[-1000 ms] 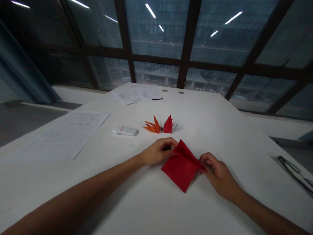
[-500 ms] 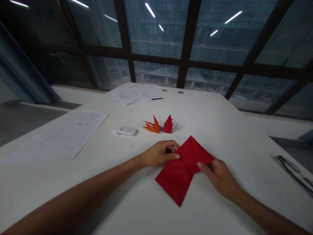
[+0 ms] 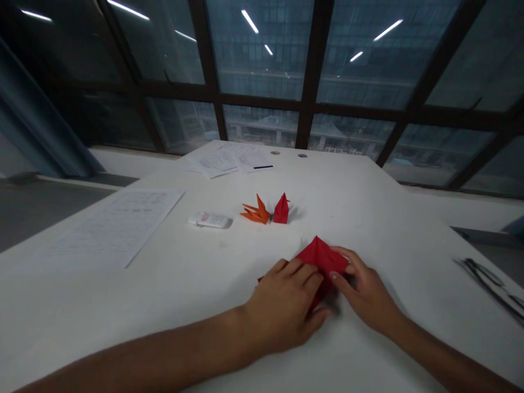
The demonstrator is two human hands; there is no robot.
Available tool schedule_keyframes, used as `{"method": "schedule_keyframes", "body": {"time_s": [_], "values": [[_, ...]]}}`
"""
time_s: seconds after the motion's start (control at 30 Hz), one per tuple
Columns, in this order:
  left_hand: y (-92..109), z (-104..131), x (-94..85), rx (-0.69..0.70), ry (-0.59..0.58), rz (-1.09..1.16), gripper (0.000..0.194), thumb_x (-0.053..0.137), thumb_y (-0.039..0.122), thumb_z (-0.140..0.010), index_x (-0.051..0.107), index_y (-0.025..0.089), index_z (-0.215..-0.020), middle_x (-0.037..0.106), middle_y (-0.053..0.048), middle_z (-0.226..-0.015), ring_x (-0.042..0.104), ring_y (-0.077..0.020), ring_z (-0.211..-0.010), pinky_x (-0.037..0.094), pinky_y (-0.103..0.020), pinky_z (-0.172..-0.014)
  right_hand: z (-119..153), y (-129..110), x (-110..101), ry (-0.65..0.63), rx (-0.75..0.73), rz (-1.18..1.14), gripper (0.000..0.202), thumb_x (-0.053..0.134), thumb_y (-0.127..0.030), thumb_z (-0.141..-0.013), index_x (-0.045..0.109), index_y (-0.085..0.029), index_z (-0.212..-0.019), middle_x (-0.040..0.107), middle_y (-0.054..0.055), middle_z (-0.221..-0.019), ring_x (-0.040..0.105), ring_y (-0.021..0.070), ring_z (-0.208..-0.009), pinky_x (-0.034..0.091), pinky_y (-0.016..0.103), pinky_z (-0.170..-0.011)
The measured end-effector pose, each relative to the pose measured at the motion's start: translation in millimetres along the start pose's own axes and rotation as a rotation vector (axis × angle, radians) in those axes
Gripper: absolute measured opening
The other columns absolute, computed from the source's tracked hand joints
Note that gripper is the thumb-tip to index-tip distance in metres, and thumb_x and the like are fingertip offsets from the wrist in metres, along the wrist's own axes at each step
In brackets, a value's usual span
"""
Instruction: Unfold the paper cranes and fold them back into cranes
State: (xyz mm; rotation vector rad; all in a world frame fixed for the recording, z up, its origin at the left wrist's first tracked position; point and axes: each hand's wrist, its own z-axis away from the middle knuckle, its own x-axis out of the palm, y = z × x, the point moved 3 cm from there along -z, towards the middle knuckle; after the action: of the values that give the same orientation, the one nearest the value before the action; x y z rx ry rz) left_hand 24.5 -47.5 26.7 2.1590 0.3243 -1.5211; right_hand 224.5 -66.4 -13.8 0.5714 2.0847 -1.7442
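Observation:
A sheet of red origami paper [image 3: 321, 256], partly folded, is between my hands over the white table. My left hand [image 3: 286, 305] lies across its lower left part, fingers curled over the paper and thumb apart below, hiding much of it. The right corner is pinched between the thumb and fingers of my right hand [image 3: 364, 289]. Just beyond stand a folded red paper crane [image 3: 281, 209] and an orange folded paper piece [image 3: 257, 212] with several pointed tips.
A white glue or correction-tape dispenser [image 3: 210, 220] lies left of the orange piece. Printed sheets [image 3: 118, 224] cover the table's left side, with more papers [image 3: 229, 158] at the back. A pair of glasses [image 3: 491, 281] rests near the right edge. Windows stand behind the table.
My left hand has moved from the paper's upper left edge down over its lower part. The paper's lower flap has been drawn up under that hand. My right hand keeps its corner.

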Motion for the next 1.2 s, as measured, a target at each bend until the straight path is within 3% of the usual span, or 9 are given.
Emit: {"method": "schedule_keyframes", "body": {"time_s": [0.1, 0.23, 0.4, 0.5, 0.6, 0.67, 0.77, 0.9, 1.2], "values": [[-11, -1, 16.9, 0.169, -0.061, -0.016, 0.038, 0.056, 0.042, -0.098, 0.063, 0.016, -0.125, 0.067, -0.014, -0.128, 0.059, -0.0311, -0.124, 0.046, -0.046, -0.106, -1, 2, -1, 0.005, -0.042, -0.049, 0.041, 0.053, -0.037, -0.102, 0.046, -0.024, -0.14, 0.074, 0.004, -0.095, 0.072, 0.0205, -0.085, 0.056, 0.035, -0.079], [-31, -9, 13.1, 0.288, -0.093, 0.104, 0.022, 0.06, 0.023, -0.09, 0.065, 0.017, -0.11, 0.071, -0.012, -0.113, 0.064, -0.027, -0.11, 0.049, -0.041, -0.105, 0, 4, -3, 0.025, -0.115, -0.032, 0.038, 0.055, -0.037, -0.102, 0.047, -0.024, -0.137, 0.074, 0.007, -0.108, 0.071, 0.0209, -0.095, 0.056, 0.037, -0.087], [-47, -11, 5.7, 0.274, -0.088, 0.31, 0.013, 0.061, 0.013, -0.081, 0.063, 0.018, -0.094, 0.067, -0.01, -0.108, 0.063, -0.0231, -0.104, 0.053, -0.034, -0.097, 5, -6, -1, -0.02, -0.318, 0.231, 0.033, 0.057, -0.025, -0.098, 0.058, -0.025, -0.131, 0.07, 0.011, -0.127, 0.064, 0.0275, -0.121, 0.049, 0.049, -0.107], [-52, -9, 7.3, 0.167, -0.006, 0.356, 0.016, 0.06, 0.016, -0.086, 0.062, 0.018, -0.102, 0.064, -0.011, -0.118, 0.06, -0.0235, -0.112, 0.052, -0.035, -0.101, 8, -14, 7, -0.146, -0.441, 0.434, 0.037, 0.062, -0.022, -0.095, 0.064, -0.026, -0.131, 0.069, 0.01, -0.134, 0.058, 0.0313, -0.128, 0.043, 0.057, -0.113], [-54, -10, 9.1, 0.041, 0.052, 0.314, 0.038, 0.061, 0.022, -0.091, 0.054, 0.016, -0.128, 0.062, -0.014, -0.128, 0.057, -0.0257, -0.119, 0.05, -0.041, -0.105, 8, -16, 11, -0.226, -0.448, 0.512, 0.044, 0.062, -0.02, -0.095, 0.061, -0.025, -0.138, 0.069, 0.01, -0.135, 0.058, 0.0312, -0.128, 0.044, 0.057, -0.111], [-52, -10, 9.9, 0.038, 0.028, 0.257, 0.039, 0.06, 0.026, -0.094, 0.055, 0.016, -0.131, 0.062, -0.014, -0.132, 0.056, -0.027, -0.122, 0.047, -0.044, -0.109, 7, -16, 12, -0.239, -0.444, 0.53, 0.043, 0.061, -0.019, -0.095, 0.061, -0.024, -0.138, 0.068, 0.01, -0.135, 0.058, 0.0307, -0.128, 0.044, 0.057, -0.112], [-49, -11, 10.5, 0.084, -0.033, 0.181, 0.03, 0.056, 0.036, -0.099, 0.063, 0.017, -0.122, 0.066, -0.012, -0.128, 0.056, -0.0283, -0.122, 0.046, -0.045, -0.11, 6, -15, 11, -0.229, -0.452, 0.551, 0.037, 0.061, -0.02, -0.095, 0.065, -0.023, -0.132, 0.069, 0.011, -0.135, 0.059, 0.0305, -0.128, 0.045, 0.058, -0.112], [-47, -10, 10.5, 0.063, -0.035, 0.108, 0.044, 0.058, 0.051, -0.097, 0.064, 0.018, -0.125, 0.065, -0.013, -0.132, 0.056, -0.0315, -0.124, 0.045, -0.049, -0.11, 8, -11, 12, -0.188, -0.469, 0.581, 0.033, 0.061, -0.019, -0.095, 0.068, -0.022, -0.128, 0.071, 0.011, -0.134, 0.062, 0.0299, -0.128, 0.046, 0.057, -0.113], [-46, -8, 10.9, 0.027, -0.043, 0.073, 0.049, 0.064, 0.049, -0.092, 0.06, 0.021, -0.132, 0.063, -0.009, -0.141, 0.052, -0.0319, -0.132, 0.04, -0.051, -0.114, 2, 6, 6, -0.011, -0.347, 0.826, 0.043, 0.051, -0.026, -0.101, 0.063, -0.013, -0.141, 0.066, 0.012, -0.145, 0.06, 0.0287, -0.137, 0.043, 0.055, -0.121]]}}
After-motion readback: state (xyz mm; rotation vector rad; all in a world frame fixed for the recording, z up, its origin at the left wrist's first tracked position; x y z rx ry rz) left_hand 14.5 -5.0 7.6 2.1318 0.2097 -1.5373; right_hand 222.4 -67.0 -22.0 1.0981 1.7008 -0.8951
